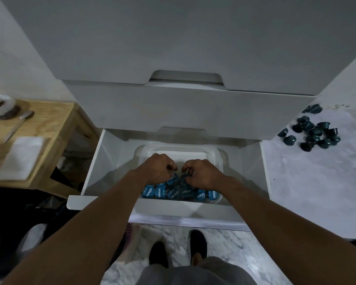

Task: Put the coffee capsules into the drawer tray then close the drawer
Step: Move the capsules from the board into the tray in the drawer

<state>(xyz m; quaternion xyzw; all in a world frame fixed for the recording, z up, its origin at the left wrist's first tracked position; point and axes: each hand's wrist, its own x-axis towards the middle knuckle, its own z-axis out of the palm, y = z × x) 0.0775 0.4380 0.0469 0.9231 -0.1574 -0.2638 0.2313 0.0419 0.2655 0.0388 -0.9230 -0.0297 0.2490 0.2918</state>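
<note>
A white drawer (109, 161) stands pulled out below me. Inside it sits a clear plastic tray (218, 157). Several blue-lidded coffee capsules (173, 193) lie along the tray's near side. My left hand (156, 167) and my right hand (201, 173) are both down inside the tray, knuckles up, fingers curled. Each hand's fingertips pinch a capsule just above the row. A pile of several dark teal capsules (314, 134) lies on the marble surface to the right of the drawer.
A closed white drawer front (183, 112) overhangs the open drawer's back. A wooden stool (49, 140) at left carries a white napkin (21, 157), a spoon (19, 122) and a bowl (0, 106). My feet (177, 249) stand on marble floor below the drawer front.
</note>
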